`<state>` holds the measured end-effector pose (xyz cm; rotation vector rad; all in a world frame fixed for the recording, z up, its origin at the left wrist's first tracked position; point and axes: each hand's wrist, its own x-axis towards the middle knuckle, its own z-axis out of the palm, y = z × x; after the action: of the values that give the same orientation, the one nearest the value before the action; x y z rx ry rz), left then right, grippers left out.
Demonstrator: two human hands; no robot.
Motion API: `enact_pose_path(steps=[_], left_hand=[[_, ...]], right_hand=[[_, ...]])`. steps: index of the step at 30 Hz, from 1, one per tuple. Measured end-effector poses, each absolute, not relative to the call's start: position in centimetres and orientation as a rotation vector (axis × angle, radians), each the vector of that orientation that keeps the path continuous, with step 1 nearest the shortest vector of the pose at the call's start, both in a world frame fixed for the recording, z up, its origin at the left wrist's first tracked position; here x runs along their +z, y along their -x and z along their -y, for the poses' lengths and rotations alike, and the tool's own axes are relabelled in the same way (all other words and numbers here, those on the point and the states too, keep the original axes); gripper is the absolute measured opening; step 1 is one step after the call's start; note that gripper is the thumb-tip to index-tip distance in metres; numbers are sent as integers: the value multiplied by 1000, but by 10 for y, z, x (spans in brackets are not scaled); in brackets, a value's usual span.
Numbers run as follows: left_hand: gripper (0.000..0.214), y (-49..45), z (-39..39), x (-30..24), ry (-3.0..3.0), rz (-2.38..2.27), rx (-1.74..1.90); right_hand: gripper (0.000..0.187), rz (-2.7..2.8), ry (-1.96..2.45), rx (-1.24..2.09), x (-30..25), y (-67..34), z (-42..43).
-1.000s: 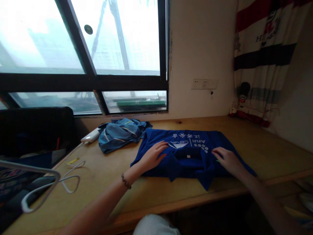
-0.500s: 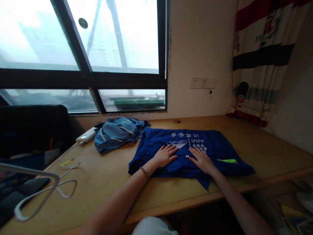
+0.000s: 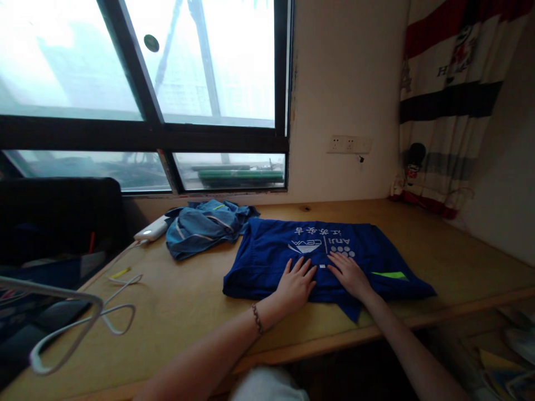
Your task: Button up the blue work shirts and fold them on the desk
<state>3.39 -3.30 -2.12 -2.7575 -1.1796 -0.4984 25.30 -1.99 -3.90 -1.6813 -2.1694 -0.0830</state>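
A dark blue shirt (image 3: 267,250) with white lettering and a lime-green patch lies folded on the wooden table (image 3: 184,312). My left hand (image 3: 295,284), a bracelet on its wrist, rests on the near part of the shirt with fingers spread, palm down. Just right of it, my right hand (image 3: 349,274) lies flat on the cloth below the printed dots, fingers stretched out. A small white tag shows between the hands. One corner of the cloth sticks out towards the table's front edge. Neither hand grips anything.
A crumpled lighter blue garment (image 3: 200,228) lies behind and left of the shirt, beside a white power strip or box (image 3: 151,229). A white cable (image 3: 121,317) loops over the table's left side. A black chair back (image 3: 62,211) stands at far left; a curtain (image 3: 447,139) hangs at back right.
My left hand has moved right and nearer to me over the shirt, uncovering the logo. My right hand has shifted slightly. The view has turned slightly left.
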Motion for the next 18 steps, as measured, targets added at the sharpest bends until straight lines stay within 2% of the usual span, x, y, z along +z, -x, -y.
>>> enact_pose_path(steps=[8,14,18], left_hand=[[55,-34,27,-38,2655,1558,-462],[59,-14,-5,-27,2899,1267,-334],[54,-5,-19,-19,2714,1233,-497]], right_hand=[[50,1926,2199,-199,-34,-249,28],[56,1831,2400,-182,-28,-233,43],[64,1649,2481,-362,-28,-200,68]])
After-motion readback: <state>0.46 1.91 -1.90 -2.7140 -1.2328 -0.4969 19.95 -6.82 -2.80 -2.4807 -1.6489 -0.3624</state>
